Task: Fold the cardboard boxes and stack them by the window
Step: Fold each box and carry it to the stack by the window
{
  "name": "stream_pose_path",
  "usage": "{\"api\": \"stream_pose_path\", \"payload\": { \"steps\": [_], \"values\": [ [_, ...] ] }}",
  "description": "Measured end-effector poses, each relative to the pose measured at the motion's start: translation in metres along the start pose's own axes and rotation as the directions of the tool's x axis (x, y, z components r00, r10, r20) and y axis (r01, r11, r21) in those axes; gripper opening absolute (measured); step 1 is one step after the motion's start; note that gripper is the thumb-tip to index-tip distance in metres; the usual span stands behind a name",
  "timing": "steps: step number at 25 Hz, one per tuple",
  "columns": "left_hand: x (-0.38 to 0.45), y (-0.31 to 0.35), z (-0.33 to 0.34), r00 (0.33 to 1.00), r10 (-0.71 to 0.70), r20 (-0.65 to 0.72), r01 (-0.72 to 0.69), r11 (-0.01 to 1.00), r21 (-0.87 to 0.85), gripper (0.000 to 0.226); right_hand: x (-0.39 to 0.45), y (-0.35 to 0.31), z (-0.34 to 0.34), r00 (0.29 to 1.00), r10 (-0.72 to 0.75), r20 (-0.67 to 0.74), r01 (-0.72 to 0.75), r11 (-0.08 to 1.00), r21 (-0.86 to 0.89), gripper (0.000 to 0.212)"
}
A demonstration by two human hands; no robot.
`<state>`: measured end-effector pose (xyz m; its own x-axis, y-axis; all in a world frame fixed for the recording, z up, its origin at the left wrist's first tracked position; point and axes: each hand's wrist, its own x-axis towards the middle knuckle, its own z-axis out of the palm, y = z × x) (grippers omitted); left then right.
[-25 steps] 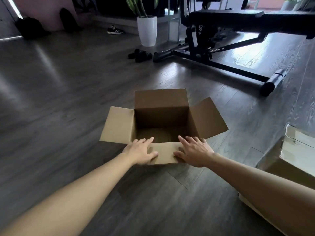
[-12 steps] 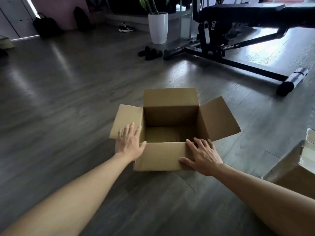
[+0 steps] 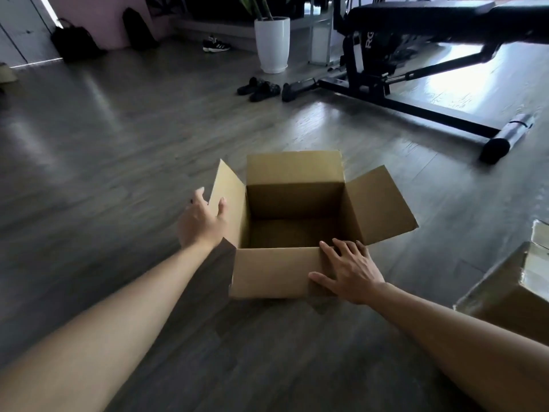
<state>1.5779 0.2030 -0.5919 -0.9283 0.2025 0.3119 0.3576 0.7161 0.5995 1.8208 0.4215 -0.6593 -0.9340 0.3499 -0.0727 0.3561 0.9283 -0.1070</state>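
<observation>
Head view: an open cardboard box [image 3: 294,230] sits on the dark wood floor [image 3: 118,162], directly ahead of the person and between the two forearms. The far flap stands upright, the right flap [image 3: 383,205] splays outward, and the near flap hangs down over the front wall. The left hand [image 3: 201,219] holds the left flap [image 3: 227,200], which stands raised and close to upright; the thumb lies on the flap's near face and the fingers reach round behind its edge, a loose grip on the panel. The right hand [image 3: 349,270] lies flat on the near flap at the box's front right corner, fingers spread and straight, pressing and not clasping.

Judged from its thin walls and bare interior, the box is light and likely to slide on the smooth floor if pushed from one side only, so one hand steadying a corner while the other works a flap seems sound. The panels are stiff across their faces but hinge freely at the creases; a flap is best taken near its free edge, midway along, to swing it without buckling. Corrugated board dents and creases under a hard pinch.

A second cardboard box [image 3: 505,289] lies at the right edge, only partly in frame. Beyond stand a weight bench [image 3: 416,31], a white plant pot [image 3: 271,44] and black sandals [image 3: 258,87].
</observation>
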Motion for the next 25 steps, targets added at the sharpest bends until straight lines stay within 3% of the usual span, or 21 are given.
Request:
{"api": "stream_pose_path", "payload": {
  "steps": [1, 3, 5, 8, 12, 19, 25],
  "values": [
    [-0.002, 0.013, 0.001, 0.996, 0.073, 0.043, -0.068, 0.992, -0.106, 0.076, 0.001, 0.0, 0.0, 1.0, 0.002, -0.004, -0.002, 1.0, 0.007, 0.102],
    [-0.019, 0.034, 0.01, 0.946, 0.181, 0.27, -0.131, 0.973, -0.192, 0.093, 0.001, -0.001, 0.0, 1.0, 0.011, -0.012, -0.011, 1.0, 0.005, 0.1],
    [-0.04, 0.042, 0.029, 0.809, 0.22, 0.544, -0.226, 0.972, -0.058, 0.104, 0.001, -0.002, 0.002, 0.999, 0.02, -0.027, -0.02, 1.0, -0.007, 0.097],
    [-0.06, 0.034, 0.053, 0.645, 0.174, 0.744, -0.503, 0.83, 0.241, 0.114, 0.001, -0.004, 0.004, 0.999, 0.023, -0.038, -0.024, 1.0, -0.013, 0.094],
    [-0.065, 0.017, 0.067, 0.569, 0.057, 0.82, -0.585, 0.729, 0.355, 0.121, 0.001, -0.001, 0.003, 1.0, 0.017, -0.01, -0.017, 1.0, -0.01, 0.09],
    [-0.065, 0.012, 0.07, 0.574, 0.052, 0.817, -0.563, 0.749, 0.348, 0.124, 0.006, 0.001, -0.005, 1.0, 0.022, -0.02, -0.022, 1.0, 0.001, 0.085],
    [-0.066, 0.009, 0.068, 0.586, 0.057, 0.808, -0.552, 0.758, 0.347, 0.129, 0.032, 0.043, -0.048, 0.909, 0.239, -0.341, -0.239, 0.97, 0.041, 0.077]
  ]
}}
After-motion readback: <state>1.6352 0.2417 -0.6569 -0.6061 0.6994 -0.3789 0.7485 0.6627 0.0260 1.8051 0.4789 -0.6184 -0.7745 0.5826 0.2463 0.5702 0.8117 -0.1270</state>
